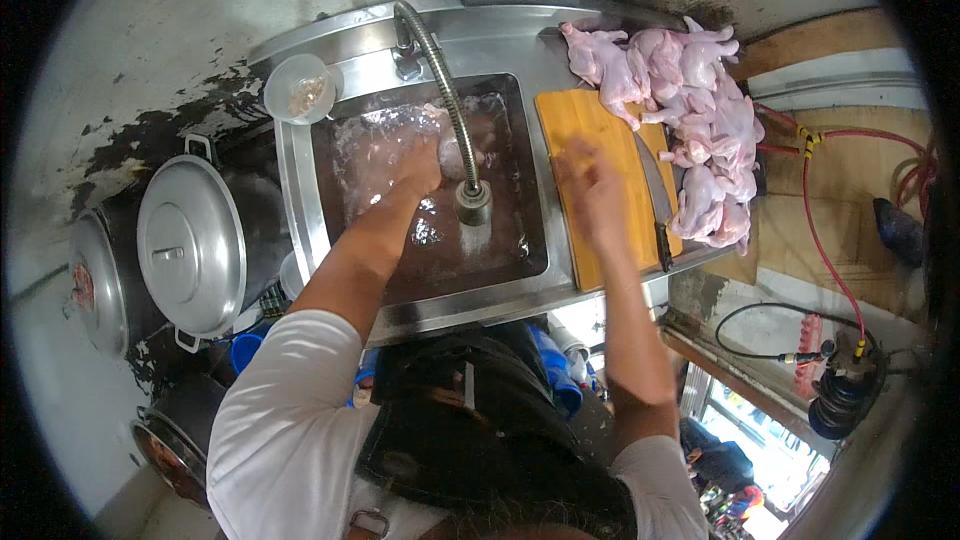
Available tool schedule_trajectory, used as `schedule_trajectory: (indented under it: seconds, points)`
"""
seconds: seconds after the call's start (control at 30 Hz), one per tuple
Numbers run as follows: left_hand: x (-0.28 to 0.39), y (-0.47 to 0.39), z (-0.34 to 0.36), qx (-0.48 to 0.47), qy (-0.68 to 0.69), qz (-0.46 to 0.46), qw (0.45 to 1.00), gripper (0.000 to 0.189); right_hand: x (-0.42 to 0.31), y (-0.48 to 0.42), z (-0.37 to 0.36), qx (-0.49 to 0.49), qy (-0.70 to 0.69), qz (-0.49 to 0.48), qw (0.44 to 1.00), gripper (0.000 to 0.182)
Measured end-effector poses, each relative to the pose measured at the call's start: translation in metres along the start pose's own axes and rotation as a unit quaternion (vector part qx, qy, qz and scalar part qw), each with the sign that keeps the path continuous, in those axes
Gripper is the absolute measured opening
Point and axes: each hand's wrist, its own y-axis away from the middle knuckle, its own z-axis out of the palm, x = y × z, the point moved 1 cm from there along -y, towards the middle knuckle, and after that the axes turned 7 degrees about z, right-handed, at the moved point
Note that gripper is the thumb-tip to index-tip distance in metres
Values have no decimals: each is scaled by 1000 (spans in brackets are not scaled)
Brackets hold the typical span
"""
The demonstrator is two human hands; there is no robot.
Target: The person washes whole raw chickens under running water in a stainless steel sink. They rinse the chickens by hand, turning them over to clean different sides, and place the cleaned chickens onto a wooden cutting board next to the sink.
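My left hand reaches into the water of a stainless steel sink, its fingers partly hidden by the surface. Close against it lies a pale raw chicken, partly under water; whether the hand grips it I cannot tell. Blurred by motion, my right hand hovers over a yellow cutting board, with no object visible in its fingers. A knife with a black handle lies along the board's right side. Several plucked raw chickens are heaped behind and beyond the board.
A flexible metal faucet arches over the sink, its spray head low above the water. A translucent plastic tub with scraps sits on the left rim. Large lidded metal pots stand at left. A red hose runs at right.
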Motion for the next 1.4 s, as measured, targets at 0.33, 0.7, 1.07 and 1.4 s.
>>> schedule_trajectory:
  seconds: [0.33,0.7,1.07,1.4]
  points:
    - [31,9,-22,-174,57,12,983,31,-13,42,116,-89,-27,-183,979,59]
    - [37,107,-17,-83,674,-58,732,7,117,24,180,-238,-323,156,903,53]
    - [23,196,-18,32,668,43,742,26,133,30,199,-405,-536,354,651,48]
    - [94,186,-91,83,847,-40,524,62,106,48,135,-470,-511,173,699,52]
